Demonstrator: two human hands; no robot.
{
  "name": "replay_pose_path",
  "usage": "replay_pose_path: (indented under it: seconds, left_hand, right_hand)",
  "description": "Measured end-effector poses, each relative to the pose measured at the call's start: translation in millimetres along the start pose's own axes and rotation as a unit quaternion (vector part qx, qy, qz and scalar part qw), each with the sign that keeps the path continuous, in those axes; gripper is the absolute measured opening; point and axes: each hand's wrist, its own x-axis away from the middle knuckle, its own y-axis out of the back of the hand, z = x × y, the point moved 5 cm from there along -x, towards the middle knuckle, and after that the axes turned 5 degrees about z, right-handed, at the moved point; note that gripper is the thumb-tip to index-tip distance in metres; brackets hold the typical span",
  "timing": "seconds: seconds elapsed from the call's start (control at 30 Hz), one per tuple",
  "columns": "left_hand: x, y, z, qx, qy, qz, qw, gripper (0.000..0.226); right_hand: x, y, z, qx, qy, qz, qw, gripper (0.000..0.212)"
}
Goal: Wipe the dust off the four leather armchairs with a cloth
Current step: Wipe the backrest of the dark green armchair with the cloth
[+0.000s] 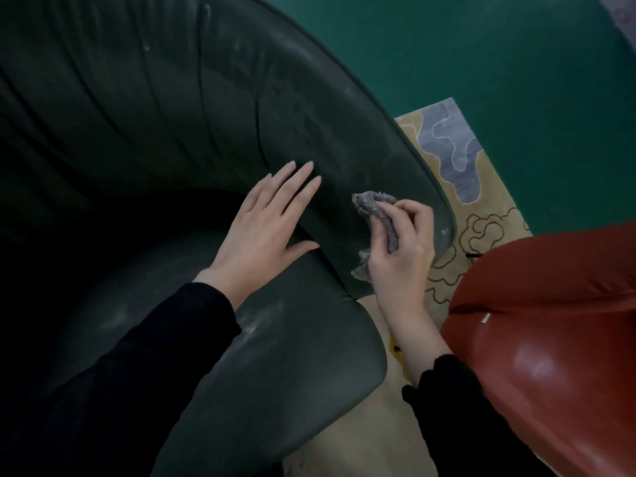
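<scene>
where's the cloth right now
In the head view the grey cloth is bunched in the right hand, pressed on the green armchair arm's inner face, right of the flat left hand.

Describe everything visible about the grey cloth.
The cloth is a small grey rag with a nubbly, fuzzy texture and ragged edges. It is crumpled, bunched in the right hand, with one end sticking out above the fingers and another below the thumb side. It is pressed against the inner side of the dark green armchair, near the armrest's front end. The left hand lies apart from it.
</scene>
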Motion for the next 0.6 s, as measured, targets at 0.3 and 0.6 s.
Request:
replay_pose_path:
  seconds: [0.3, 0.6]
  left_hand:
    - [125, 0, 91, 0.004, 0.190, 0.043, 0.981, 0.073]
    - [245, -9, 131, 0.020, 0.351, 0.091, 0.932, 0.075]
  right_hand:
    - [55, -69, 38, -0.039, 0.033, 0.184, 0.982, 0.018]
    - [117, -137, 86, -0.050, 0.061, 0.358, 0.930, 0.019]
